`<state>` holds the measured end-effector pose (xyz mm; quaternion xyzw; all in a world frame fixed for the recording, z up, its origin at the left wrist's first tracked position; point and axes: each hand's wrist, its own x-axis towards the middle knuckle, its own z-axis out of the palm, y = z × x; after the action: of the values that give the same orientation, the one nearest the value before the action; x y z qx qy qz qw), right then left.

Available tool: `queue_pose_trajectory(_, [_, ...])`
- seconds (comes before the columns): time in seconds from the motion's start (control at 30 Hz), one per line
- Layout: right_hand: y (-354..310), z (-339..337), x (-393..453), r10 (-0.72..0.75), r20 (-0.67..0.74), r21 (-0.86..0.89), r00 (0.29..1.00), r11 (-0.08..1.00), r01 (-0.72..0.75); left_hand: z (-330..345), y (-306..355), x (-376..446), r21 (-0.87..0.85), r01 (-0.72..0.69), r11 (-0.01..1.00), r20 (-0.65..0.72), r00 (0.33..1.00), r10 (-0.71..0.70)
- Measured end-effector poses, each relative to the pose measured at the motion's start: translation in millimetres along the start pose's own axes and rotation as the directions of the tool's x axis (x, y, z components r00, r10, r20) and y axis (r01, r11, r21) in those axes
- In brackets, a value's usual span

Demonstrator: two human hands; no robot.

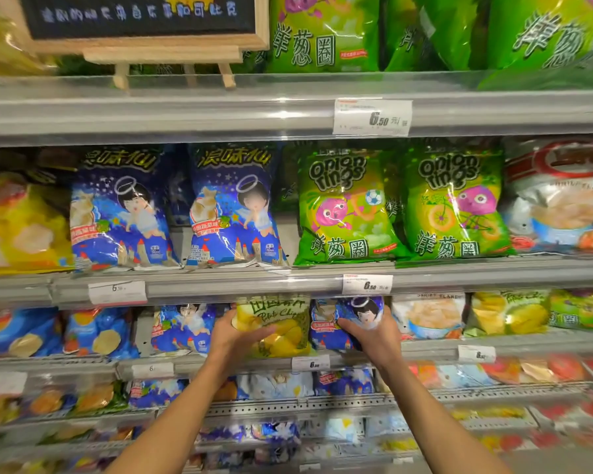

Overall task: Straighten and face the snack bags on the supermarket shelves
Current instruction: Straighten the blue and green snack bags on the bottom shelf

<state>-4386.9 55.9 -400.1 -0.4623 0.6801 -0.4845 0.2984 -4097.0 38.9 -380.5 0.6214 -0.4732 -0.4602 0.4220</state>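
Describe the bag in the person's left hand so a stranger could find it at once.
Find the shelf below the green onion ring bags. The left hand holds the yellow potato chip bag there, the only yellow bag between two blue ones.

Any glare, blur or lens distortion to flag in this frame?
Head view: glare on the green bags and top shelf rail; lower shelves and frame edges blurred; shelf lines bow from the wide lens; both hands, left and right, fairly sharp.
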Motion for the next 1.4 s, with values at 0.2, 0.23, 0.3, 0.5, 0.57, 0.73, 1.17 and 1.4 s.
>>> queue_pose_trajectory(0.2, [11.2, -27.1, -25.6, 0.04, 0.052, 0.092, 0.998, 0.995, -0.045, 8.9, -7.6, -11.3, -0.003, 0.038, 0.999, 0.059, 0.998, -0.037])
queue_pose_trajectory(0.23, [14.8, -33.1, -30.6, 0.049, 0.05, 0.097, 0.998, 0.994, -0.054, 13.5, -7.8, -14.4, 0.017, 0.031, 0.999, 0.068, 0.997, -0.033])
queue_pose_trajectory(0.3, [24.0, -47.9, -40.5, 0.078, 0.018, 0.106, 0.997, 0.991, -0.079, 25.4, -9.1, -17.3, 0.003, 0.036, 0.999, 0.083, 0.996, -0.036])
queue_pose_trajectory(0.5, [49.3, -100.1, -63.9, 0.1, -0.033, 0.065, 0.994, 0.993, -0.098, 68.2, 4.3, -13.4, -0.051, 0.055, 0.997, 0.066, 0.997, -0.051])
queue_pose_trajectory(0.57, [56.9, -117.0, -67.5, 0.109, -0.043, 0.074, 0.993, 0.992, -0.106, 86.6, 9.9, -11.2, -0.048, 0.055, 0.997, 0.077, 0.996, -0.052])
queue_pose_trajectory(0.73, [75.1, -151.8, -70.8, 0.152, -0.074, 0.115, 0.986, 0.983, -0.143, 131.4, 20.5, -1.8, -0.023, 0.024, 0.999, 0.023, 0.999, -0.023])
queue_pose_trajectory(1.17, [93.2, -153.7, -75.1, 0.223, -0.012, 0.142, 0.975, 0.965, -0.219, 155.3, 5.0, 21.8, 0.139, 0.009, 0.99, 0.221, 0.975, -0.039])
queue_pose_trajectory(1.4, [59.8, -110.8, -94.2, 0.214, 0.088, 0.149, 0.973, 0.963, -0.225, 128.9, -13.4, 0.6, 0.357, -0.143, 0.923, 0.159, 0.983, 0.091])
